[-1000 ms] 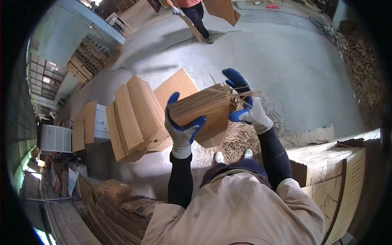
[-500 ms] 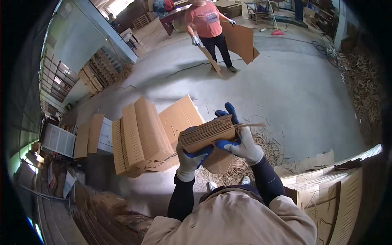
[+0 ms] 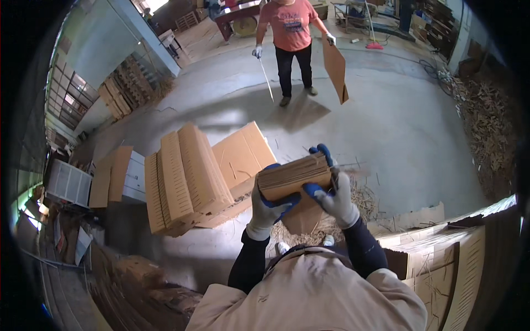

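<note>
The person holds a bundle of flat cardboard sheets (image 3: 295,176) at chest height, edge-on to the camera, above a patch of straw (image 3: 331,220) on the floor (image 3: 408,143). The left hand (image 3: 265,207) cups the bundle's near left corner from below, its blue-coated fingers (image 3: 281,201) curled shut under the bottom edge. The right hand (image 3: 334,196) clamps the right end, with fingertips wrapped over the top and the palm pressed against the side. Both hands are closed firmly on the bundle; nothing else is in them.

To the left of the bundle, stacks of cardboard (image 3: 185,176) stand on edge in rows, leaning slightly, with flat sheets lying just behind them. To the right of the bundle and nearer the person, a further pile of cardboard (image 3: 441,248) lies flat. Well beyond the bundle, another person (image 3: 292,44) stands on the floor holding a single sheet (image 3: 335,69).

Handling this well seems to call for even pressure from both ends, so the sheets stay flush and none slide out of the middle. Keeping the bundle level and the bottom edge supported should stop it fanning. Loose straws clinging near the right end could catch between sheets, so a square, tight grip matters.
</note>
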`<action>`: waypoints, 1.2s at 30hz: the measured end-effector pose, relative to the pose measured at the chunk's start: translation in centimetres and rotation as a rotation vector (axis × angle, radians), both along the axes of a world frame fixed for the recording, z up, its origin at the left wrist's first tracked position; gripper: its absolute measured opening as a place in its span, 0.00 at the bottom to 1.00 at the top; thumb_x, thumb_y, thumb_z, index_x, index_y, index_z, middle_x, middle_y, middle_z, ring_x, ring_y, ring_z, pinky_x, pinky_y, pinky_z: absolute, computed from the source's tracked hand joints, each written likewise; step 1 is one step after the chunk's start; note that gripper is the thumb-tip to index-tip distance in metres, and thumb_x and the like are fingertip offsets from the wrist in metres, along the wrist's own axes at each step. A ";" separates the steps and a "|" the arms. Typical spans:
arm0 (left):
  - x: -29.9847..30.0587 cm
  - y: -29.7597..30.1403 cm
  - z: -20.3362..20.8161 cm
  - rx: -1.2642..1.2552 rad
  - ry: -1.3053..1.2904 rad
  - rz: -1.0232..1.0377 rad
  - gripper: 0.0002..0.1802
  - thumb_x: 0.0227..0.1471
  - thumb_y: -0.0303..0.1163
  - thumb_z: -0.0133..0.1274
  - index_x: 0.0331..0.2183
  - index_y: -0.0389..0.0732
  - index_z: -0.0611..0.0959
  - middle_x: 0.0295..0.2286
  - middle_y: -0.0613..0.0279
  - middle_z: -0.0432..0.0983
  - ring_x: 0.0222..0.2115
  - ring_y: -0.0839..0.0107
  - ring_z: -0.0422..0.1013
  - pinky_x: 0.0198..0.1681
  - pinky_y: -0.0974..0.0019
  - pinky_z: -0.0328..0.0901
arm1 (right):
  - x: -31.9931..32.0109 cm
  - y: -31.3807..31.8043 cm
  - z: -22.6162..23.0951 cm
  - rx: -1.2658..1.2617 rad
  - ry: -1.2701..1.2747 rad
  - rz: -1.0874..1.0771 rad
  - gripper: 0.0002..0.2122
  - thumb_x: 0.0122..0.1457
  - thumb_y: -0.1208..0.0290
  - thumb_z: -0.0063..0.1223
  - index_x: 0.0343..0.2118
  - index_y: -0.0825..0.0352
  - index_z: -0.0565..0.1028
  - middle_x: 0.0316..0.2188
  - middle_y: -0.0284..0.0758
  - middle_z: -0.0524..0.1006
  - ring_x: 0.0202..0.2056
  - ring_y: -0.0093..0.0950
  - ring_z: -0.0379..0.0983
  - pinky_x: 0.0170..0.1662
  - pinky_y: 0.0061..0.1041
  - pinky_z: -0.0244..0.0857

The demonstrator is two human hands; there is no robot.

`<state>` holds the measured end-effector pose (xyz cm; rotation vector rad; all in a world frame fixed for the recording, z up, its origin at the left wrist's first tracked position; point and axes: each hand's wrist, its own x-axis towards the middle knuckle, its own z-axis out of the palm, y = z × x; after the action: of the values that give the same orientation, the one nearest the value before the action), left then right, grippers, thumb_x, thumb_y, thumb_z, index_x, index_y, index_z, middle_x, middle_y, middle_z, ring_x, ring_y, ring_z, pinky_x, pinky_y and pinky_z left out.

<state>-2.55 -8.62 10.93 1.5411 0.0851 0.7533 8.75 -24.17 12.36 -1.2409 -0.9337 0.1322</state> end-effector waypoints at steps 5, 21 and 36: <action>-1.5 1.6 0.3 -0.228 0.018 0.015 0.45 0.32 0.25 0.74 0.53 0.33 0.69 0.44 0.53 0.75 0.45 0.65 0.74 0.50 0.62 0.71 | -0.7 2.3 0.3 -0.046 -0.113 0.056 0.42 0.53 0.68 0.65 0.65 0.77 0.50 0.59 0.49 0.65 0.60 0.36 0.63 0.62 0.34 0.56; -4.8 3.0 -0.2 -0.240 -0.086 0.113 0.44 0.31 0.32 0.76 0.49 0.29 0.71 0.40 0.53 0.77 0.41 0.66 0.76 0.47 0.60 0.74 | -0.5 4.7 0.4 0.194 0.010 0.102 0.20 0.62 0.66 0.55 0.53 0.75 0.72 0.52 0.45 0.73 0.53 0.33 0.72 0.56 0.30 0.65; -6.5 0.6 -1.8 -0.385 0.054 0.223 0.43 0.33 0.32 0.75 0.50 0.31 0.72 0.41 0.53 0.77 0.42 0.63 0.76 0.48 0.60 0.73 | 5.3 0.2 -1.6 0.132 0.290 -0.175 0.17 0.67 0.67 0.43 0.51 0.74 0.73 0.49 0.42 0.76 0.51 0.31 0.73 0.55 0.28 0.65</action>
<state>-9.04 -7.97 9.12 1.1944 0.4250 0.8164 14.05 -23.92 10.75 -1.1396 -0.5722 0.1068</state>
